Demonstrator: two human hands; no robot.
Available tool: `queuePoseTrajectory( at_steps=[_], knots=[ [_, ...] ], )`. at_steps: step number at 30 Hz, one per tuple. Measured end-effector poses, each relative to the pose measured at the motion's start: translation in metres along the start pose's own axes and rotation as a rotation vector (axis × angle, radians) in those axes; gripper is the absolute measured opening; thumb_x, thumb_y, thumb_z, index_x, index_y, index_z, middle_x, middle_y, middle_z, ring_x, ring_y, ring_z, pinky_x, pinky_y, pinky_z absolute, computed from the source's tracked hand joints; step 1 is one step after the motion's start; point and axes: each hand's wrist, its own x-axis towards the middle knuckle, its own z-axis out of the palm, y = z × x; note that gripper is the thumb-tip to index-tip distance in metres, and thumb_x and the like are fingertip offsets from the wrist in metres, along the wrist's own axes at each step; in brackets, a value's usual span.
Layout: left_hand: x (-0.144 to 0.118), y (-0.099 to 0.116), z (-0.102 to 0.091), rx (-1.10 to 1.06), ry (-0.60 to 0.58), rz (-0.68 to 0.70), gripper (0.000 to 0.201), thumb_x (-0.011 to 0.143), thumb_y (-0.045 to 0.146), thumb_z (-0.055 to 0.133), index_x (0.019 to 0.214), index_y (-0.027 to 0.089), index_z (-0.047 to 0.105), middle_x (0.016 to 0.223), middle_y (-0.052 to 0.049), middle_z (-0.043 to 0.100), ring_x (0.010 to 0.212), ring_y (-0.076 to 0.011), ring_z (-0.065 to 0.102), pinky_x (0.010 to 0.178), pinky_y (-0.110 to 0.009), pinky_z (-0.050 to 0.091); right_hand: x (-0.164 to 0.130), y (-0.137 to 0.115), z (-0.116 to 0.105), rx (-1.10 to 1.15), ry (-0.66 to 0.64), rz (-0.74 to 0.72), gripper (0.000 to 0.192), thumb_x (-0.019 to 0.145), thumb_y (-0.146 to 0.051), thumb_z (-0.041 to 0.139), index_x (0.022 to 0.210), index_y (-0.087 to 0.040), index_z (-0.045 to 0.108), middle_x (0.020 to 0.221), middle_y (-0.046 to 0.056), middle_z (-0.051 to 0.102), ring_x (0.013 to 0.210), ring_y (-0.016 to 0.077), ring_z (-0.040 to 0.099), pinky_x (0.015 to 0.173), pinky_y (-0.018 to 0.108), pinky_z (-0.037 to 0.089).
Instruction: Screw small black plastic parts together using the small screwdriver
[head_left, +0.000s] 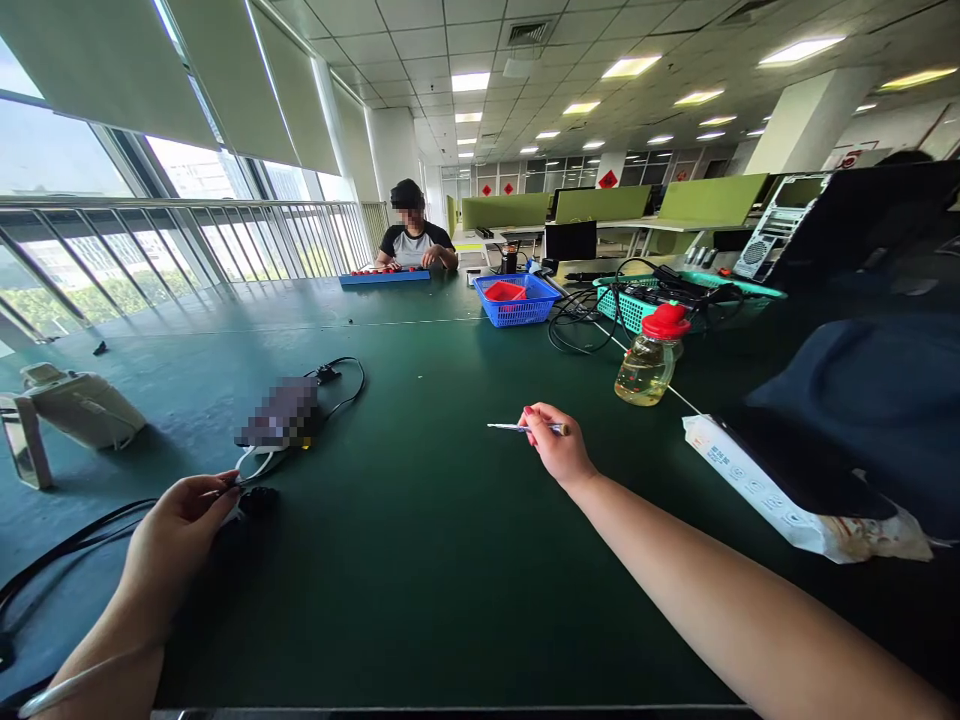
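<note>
We sit in a bright office with a metal railing [300,205] along the windows, at a wide, smooth, dark-green table [420,610]; our landmark is the flat, dark, boxy device with a blurred top [277,412]. Left of the device stands a beige, rounded canister [86,408]. Just in front of the device, our left hand [180,520] pinches a small dark piece between thumb and fingertips, beside a looped white cable [260,464]; we cannot tell what the piece is. Well apart to the device's right, our right hand [555,438] pinches a slim, whitish, pen-like rod [506,427], fingers curled around it. We judge the step in hand to be simply holding both items; the next move seems to call for a steady pinch and a clear path for the rod's tip. The rod looks straight and nearly level, its thin pale end pointing towards the device's side, its tan end beyond the hand; whether it touches the table, we cannot tell. Farther right of the device stands a clear, red-lidded jar [646,370], partly filled with yellowish liquid.
</note>
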Motion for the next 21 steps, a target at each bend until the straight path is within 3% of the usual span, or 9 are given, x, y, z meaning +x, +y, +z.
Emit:
queuePoseTrajectory(
  at_steps=[7,13,21],
  knots=[
    [0.011,-0.019,0.002,-0.021,-0.085,0.093,0.050,0.055,0.055,0.066,0.093,0.022,0.058,0.106,-0.011,0.074,0.102,-0.0284,0.068,0.096,-0.046,0.052,-0.002,-0.005,0.000,-0.019,-0.006,-0.021,0.041,0.089,-0.055,0.050,0.065,-0.022,0.055,0.051,-0.004,0.044,0.047,0.0120,0.042,0.047,0.026,0.032],
    [0.014,-0.026,0.006,0.130,-0.181,0.261,0.051,0.063,0.054,0.062,0.103,0.023,0.061,0.111,-0.009,0.074,0.105,-0.0273,0.067,0.098,-0.041,0.050,-0.002,-0.003,0.001,-0.028,-0.026,-0.029,0.042,0.089,-0.056,0.050,0.065,-0.022,0.055,0.051,-0.004,0.045,0.048,0.0125,0.043,0.048,0.026,0.033],
    [0.010,-0.019,0.006,0.278,-0.170,0.244,0.057,0.067,0.052,0.054,0.112,0.020,0.067,0.105,-0.007,0.076,0.096,-0.0249,0.070,0.084,-0.033,0.054,-0.003,-0.004,0.001,-0.028,-0.040,-0.028,0.043,0.089,-0.057,0.050,0.066,-0.022,0.056,0.051,-0.004,0.044,0.047,0.0122,0.043,0.048,0.026,0.033]
  ],
)
